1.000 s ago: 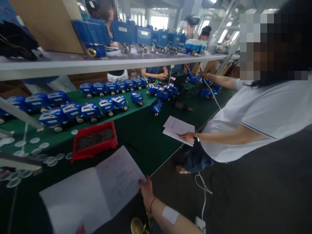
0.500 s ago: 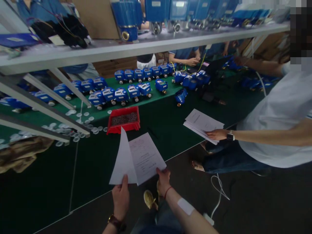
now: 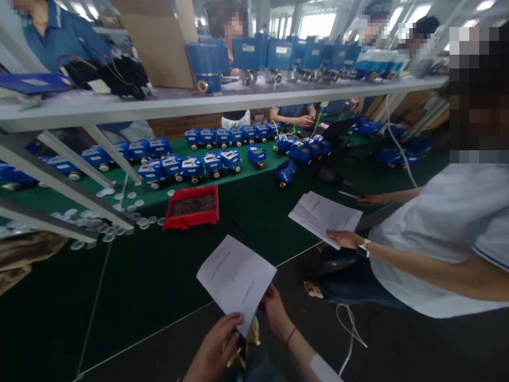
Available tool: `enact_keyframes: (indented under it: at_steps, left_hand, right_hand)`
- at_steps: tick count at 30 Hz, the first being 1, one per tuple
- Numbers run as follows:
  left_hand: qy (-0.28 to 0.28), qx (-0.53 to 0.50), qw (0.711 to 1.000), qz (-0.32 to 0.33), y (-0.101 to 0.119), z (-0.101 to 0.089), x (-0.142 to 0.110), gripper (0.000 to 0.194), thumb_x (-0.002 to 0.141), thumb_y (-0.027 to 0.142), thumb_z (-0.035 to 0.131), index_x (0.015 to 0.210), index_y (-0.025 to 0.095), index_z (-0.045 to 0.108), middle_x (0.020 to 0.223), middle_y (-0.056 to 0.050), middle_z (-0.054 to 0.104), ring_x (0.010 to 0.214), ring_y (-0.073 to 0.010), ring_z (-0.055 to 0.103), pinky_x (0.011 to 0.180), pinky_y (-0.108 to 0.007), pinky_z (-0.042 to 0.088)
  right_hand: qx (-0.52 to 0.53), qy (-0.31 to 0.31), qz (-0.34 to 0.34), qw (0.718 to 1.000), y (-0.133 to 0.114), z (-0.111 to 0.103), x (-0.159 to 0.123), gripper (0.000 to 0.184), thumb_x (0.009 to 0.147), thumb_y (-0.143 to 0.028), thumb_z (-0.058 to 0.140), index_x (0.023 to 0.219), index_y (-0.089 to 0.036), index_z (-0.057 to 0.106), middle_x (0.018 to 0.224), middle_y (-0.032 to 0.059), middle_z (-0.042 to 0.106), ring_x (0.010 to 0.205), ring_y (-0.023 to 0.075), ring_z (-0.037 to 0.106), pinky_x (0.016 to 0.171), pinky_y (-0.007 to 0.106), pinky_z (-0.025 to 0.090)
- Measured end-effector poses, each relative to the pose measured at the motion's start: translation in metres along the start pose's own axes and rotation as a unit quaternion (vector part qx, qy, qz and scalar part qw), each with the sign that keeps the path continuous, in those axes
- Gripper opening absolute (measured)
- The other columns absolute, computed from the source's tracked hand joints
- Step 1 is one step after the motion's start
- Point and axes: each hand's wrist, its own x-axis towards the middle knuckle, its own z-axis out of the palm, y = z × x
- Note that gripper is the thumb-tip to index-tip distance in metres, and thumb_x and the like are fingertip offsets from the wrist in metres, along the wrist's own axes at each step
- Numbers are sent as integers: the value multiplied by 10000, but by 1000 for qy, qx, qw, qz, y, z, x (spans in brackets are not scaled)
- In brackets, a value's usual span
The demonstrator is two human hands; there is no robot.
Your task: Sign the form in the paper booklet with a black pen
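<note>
Printed paper sheets [image 3: 236,278] are held together in front of me, above the near edge of the green workbench. My right hand [image 3: 276,313], with a red string at its wrist, grips their right edge, its fingertips partly hidden behind the paper. At the near corner, my left hand [image 3: 218,342] has its fingers closed on the lower edge. Only a few lines of print show on the top page, too small to read. Beyond the sheets stands a red bin [image 3: 193,208] of small dark parts.
Several blue meters [image 3: 192,167] stand in rows on the green bench, with clear round caps [image 3: 108,230] at left. A metal shelf [image 3: 238,102] crosses above. To my right, a person in a white shirt [image 3: 433,233] holds another stack of papers [image 3: 324,215]. A white cable [image 3: 352,331] lies on the floor.
The lifted left page has come down, and the sheets now lie together, turned at an angle. My left hand has moved right along the lower edge. The view has tilted up.
</note>
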Motion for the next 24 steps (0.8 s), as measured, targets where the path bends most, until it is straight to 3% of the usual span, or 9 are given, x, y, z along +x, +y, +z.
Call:
enact_keyframes:
  at_steps: [3,6,9,13,15,17,19,21,24]
  left_hand:
    - [55,-105,989,-87,-3,-3,8,546,612,496,814,1008,145,678,1228,-181,581,1277,-359,456,1159,-518,266]
    - [32,-242,957,-159,15,6,31,472,899,528,493,1077,99,580,1226,-214,574,1136,-306,584,1010,-521,450]
    - [68,-327,931,-149,42,18,55,248,968,277,417,1134,117,508,1261,-154,571,930,-153,648,922,-347,525]
    - [156,-326,929,-77,74,36,75,298,889,97,537,1177,157,488,1303,-91,557,930,-103,628,840,-252,529]
    - [154,-309,938,-35,90,49,83,318,894,104,543,1201,169,497,1288,-68,571,966,-99,618,836,-238,521]
    - [117,-287,951,-14,103,61,92,321,900,126,547,1216,161,507,1267,-68,587,1000,-108,614,865,-254,513]
    - [63,-255,965,-14,109,70,101,336,904,177,562,1234,150,507,1234,-81,606,1013,-130,619,895,-288,501]
    - [25,-212,977,-29,102,70,105,369,900,228,578,1250,139,503,1189,-98,628,1001,-150,628,901,-308,484]
    - [31,-148,987,-56,65,53,99,408,861,263,614,1228,117,510,1135,-124,649,968,-161,633,861,-285,464]
  right_hand:
    - [-2,-35,3,999,-36,-11,-8,526,562,-268,783,1023,-140,564,824,33,655,600,138,593,507,235,472]
    - [6,-59,5,998,-58,-14,-14,551,517,-282,815,992,-144,570,742,3,625,548,123,563,482,223,455]
    - [15,-57,-1,998,-70,-15,-22,589,539,-376,835,1022,-166,569,766,2,631,598,128,584,544,240,484]
    - [31,-68,-31,997,-80,-20,-36,831,680,-834,539,1234,-215,509,1150,106,628,936,240,641,710,364,534]
    - [28,-39,-72,996,-87,-25,-32,836,661,-761,638,1277,-224,459,1237,120,591,1005,263,622,735,375,532]
    - [22,28,-136,990,-97,-34,-13,791,610,-489,805,1256,-213,439,1239,107,588,1034,239,607,814,354,524]
    - [16,99,-195,976,-109,-47,18,679,628,-308,795,1205,-171,464,1182,95,605,1024,200,601,908,340,496]
    - [-1,158,-216,964,-122,-62,50,430,765,-258,690,1132,-123,512,1073,85,621,919,165,609,891,350,499]
    - [-56,195,-217,955,-142,-86,78,221,889,-267,601,1023,-96,567,956,60,614,826,134,597,805,323,517]
